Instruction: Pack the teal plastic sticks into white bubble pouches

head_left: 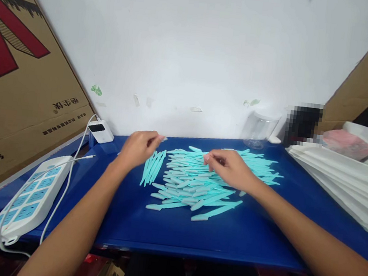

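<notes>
A heap of turquoise eyebrow razors (pixel 185 183), thin and flat with paler ends, covers the middle of the blue table (pixel 166 233). Left of it, a smaller bunch of the same razors (pixel 152 170) lies side by side, pointing roughly away from me. My left hand (pixel 141 147) hovers just above that bunch, its thumb and finger pinched; a small pale bit shows at the tips, too small to name. Over the heap's upper part, my right hand (pixel 225 164) is closed with curled fingers, and whatever it may hold is hidden.
On the left lie a white power strip (pixel 30 200), a white cable (pixel 64 195) and a small white device with a dark display (pixel 101 132). A clear jar (pixel 261 127) stands by the wall. White stacked sheets (pixel 334 186) are at the right; a large cardboard box (pixel 24 106) flanks the left.
</notes>
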Tool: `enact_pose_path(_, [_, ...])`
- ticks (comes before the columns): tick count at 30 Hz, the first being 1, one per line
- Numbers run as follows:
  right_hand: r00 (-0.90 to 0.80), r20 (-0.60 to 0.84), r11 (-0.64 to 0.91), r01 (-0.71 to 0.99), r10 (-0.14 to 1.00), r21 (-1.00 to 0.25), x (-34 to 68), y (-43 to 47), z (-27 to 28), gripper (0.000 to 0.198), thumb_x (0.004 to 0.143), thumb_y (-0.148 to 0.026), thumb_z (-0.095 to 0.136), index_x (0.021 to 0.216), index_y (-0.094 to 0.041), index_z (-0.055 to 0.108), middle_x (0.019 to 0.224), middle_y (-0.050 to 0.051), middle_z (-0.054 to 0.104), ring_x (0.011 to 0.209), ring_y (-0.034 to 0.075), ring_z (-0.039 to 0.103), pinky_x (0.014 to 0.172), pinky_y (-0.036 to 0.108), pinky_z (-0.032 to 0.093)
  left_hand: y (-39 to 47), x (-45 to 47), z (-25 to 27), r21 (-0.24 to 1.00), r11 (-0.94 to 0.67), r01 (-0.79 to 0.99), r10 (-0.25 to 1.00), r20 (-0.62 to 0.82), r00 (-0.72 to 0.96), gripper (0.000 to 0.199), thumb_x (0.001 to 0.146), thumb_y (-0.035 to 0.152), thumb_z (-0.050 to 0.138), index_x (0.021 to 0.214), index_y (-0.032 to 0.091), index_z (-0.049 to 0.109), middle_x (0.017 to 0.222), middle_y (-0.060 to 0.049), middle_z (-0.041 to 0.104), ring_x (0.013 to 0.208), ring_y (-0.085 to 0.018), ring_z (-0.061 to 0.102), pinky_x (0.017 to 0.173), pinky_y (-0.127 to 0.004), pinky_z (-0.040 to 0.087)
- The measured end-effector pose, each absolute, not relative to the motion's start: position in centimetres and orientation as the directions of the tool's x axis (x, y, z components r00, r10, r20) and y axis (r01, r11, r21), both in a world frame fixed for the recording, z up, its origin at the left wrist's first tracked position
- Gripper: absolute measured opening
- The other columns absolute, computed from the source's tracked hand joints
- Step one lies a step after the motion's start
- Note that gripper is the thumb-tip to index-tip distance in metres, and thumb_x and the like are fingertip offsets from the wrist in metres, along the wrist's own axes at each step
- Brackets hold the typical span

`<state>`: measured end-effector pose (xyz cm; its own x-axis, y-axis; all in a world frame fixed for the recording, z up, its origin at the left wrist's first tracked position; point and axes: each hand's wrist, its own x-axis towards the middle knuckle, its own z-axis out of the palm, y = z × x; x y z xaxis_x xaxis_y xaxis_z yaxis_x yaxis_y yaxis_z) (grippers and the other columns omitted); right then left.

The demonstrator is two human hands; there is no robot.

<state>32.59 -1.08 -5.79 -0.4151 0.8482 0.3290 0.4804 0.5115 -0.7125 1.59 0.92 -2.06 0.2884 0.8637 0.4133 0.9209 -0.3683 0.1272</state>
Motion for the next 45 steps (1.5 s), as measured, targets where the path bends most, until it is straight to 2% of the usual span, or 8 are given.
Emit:
enact_pose_path(5, [-0.251,0.419,0.483,0.579,0.872,-0.657,33.3,0.0,-6.0,0.040,0.096,-0.047,0.058,0.074,-0.020,0.076,0.071,0.003,0.058,0.065,0.017,0.048,0.066,0.033,0.039,3.1,-3.6,-2.0,-0.149,0.146,0.978,0.972,0.206,-0.114,0.048,0.099,0.051,0.042,0.094,0.018,0.077,0.103,-0.022,0.075,0.100,-0.039,0.069,0.080,-0.040,0.048])
enact_pose_path(14, [-0.289,0.345,0.449,0.515,0.893,-0.730,32.9,-0.6,-5.7,0.044,0.096,-0.053,0.058,0.078,-0.018,0.078,0.066,0.002,0.061,0.060,0.016,0.048,0.060,0.032,0.039,3.8,-4.9,-2.9,-0.103,0.148,0.984,0.986,0.092,-0.138,0.046,0.095,0.055,0.051,0.099,0.017,0.076,0.105,-0.022,0.075,0.099,-0.039,0.071,0.078,-0.040,0.050])
enact_pose_path(16, [-0.304,0.317,0.431,0.472,0.898,-0.769,32.8,-0.7,-5.6,0.046,0.096,-0.057,0.059,0.082,-0.017,0.079,0.065,0.002,0.062,0.061,0.016,0.050,0.060,0.031,0.040,3.3,-2.6,-3.0,-0.008,0.020,1.000,0.986,0.164,-0.018,0.049,0.100,0.058,0.043,0.104,0.020,0.075,0.100,-0.014,0.076,0.095,-0.030,0.070,0.079,-0.034,0.048])
enact_pose_path(21, [-0.358,0.258,0.358,0.250,0.897,-0.900,31.7,-1.8,-5.3,0.047,0.087,-0.064,0.072,0.084,-0.018,0.077,0.073,0.003,0.070,0.064,0.016,0.058,0.058,0.029,0.046,0.0,5.6,-4.7,0.686,-0.422,0.593,0.906,0.314,0.283,0.052,0.097,0.064,0.055,0.092,0.015,0.074,0.076,-0.004,0.070,0.064,-0.015,0.056,0.061,-0.025,0.043])
enact_pose_path(26, [-0.357,0.174,0.177,-0.025,0.918,-0.984,30.5,-3.0,-5.1,0.051,0.074,-0.067,0.083,0.082,-0.018,0.074,0.068,0.004,0.070,0.057,0.016,0.062,0.046,0.027,0.050,-3.0,9.7,-5.9,0.808,-0.488,0.331,0.843,0.337,0.419,0.048,0.100,0.056,0.057,0.077,0.016,0.072,0.074,-0.004,0.066,0.068,-0.015,0.057,0.062,-0.026,0.045])
enact_pose_path(31, [-0.349,0.156,0.157,-0.026,0.924,-0.987,30.5,-3.1,-5.4,0.050,0.076,-0.068,0.081,0.080,-0.019,0.077,0.078,0.003,0.072,0.056,0.012,0.056,0.054,0.029,0.050,-3.2,9.8,-6.2,0.842,-0.452,0.296,0.847,0.301,0.438,0.036,0.094,0.051,0.069,0.086,0.017,0.075,0.078,-0.004,0.067,0.064,-0.013,0.053,0.059,-0.025,0.044])
enact_pose_path(37, [-0.341,0.090,0.144,0.138,0.936,-0.980,30.9,-2.6,-5.3,0.053,0.078,-0.063,0.081,0.107,-0.019,0.081,0.076,0.002,0.069,0.056,0.010,0.046,0.050,0.026,0.035,-1.7,6.7,-3.7,0.731,-0.469,0.496,0.870,0.287,0.400,0.032,0.091,0.045,0.068,0.080,0.015,0.071,0.071,-0.002,0.064,0.063,-0.013,0.053,0.061,-0.025,0.044])
enact_pose_path(45, [-0.247,0.052,0.124,0.283,0.968,-0.951,31.9,-1.4,-5.6,0.050,0.085,-0.061,0.073,0.107,-0.017,0.080,0.080,0.005,0.070,0.064,0.013,0.053,0.057,0.027,0.041,1.3,-2.5,-0.5,0.259,-0.212,0.942,0.956,-0.143,0.255,0.024,0.076,0.037,0.063,0.058,0.021,0.063,0.056,0.001,0.058,0.056,-0.015,0.051,0.054,-0.027,0.034])
